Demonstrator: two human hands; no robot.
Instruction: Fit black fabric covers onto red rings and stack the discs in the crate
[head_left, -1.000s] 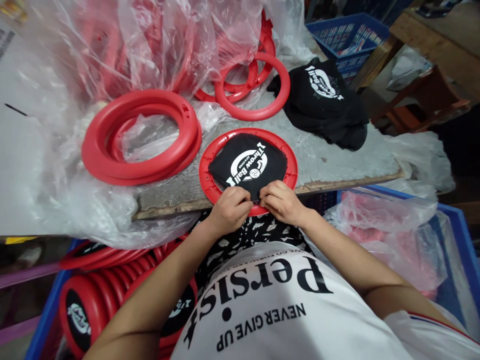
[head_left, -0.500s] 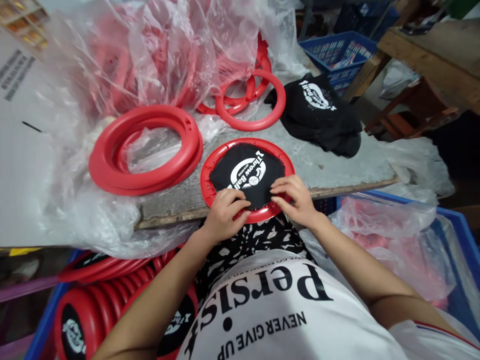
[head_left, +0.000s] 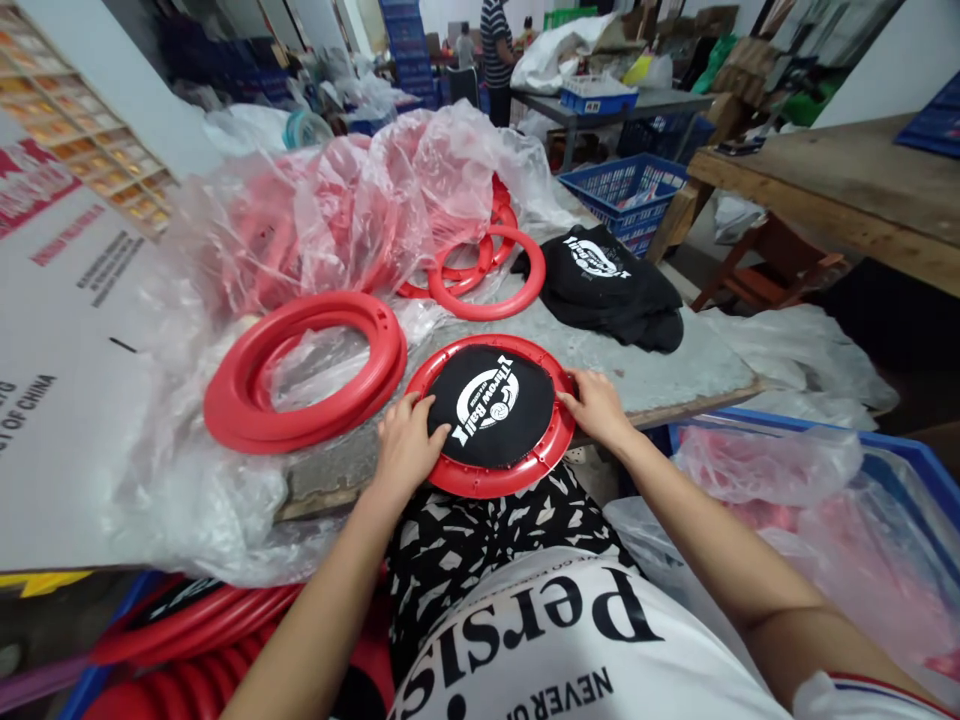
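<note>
A red plastic ring (head_left: 480,485) lies on the front of the grey worktable, its near side jutting over the edge. Inside it a round black cloth (head_left: 529,430) with white "Throw Ball" lettering is spread fairly flat. My left hand (head_left: 406,445) grips the ring's left rim, thumb on top by the cloth. On the opposite rim, my right hand (head_left: 598,408) is closed with thumb and fingers at the edge. To the left sits a stack of red rings (head_left: 300,425); behind, a loose red ring (head_left: 487,310). Black cloths (head_left: 622,310) are heaped at the back right.
Clear plastic bags (head_left: 315,200) of red rings cover the table's back. A white carton (head_left: 67,400) stands left. Finished red discs (head_left: 202,630) fill a crate below left; a blue crate (head_left: 907,455) with bagged red parts sits right. Another person (head_left: 496,55) stands far off.
My hands have moved from the near edge of the cloth to the ring's left and right rims. The cloth now lies rounder and fuller in the ring. The view has tilted up.
</note>
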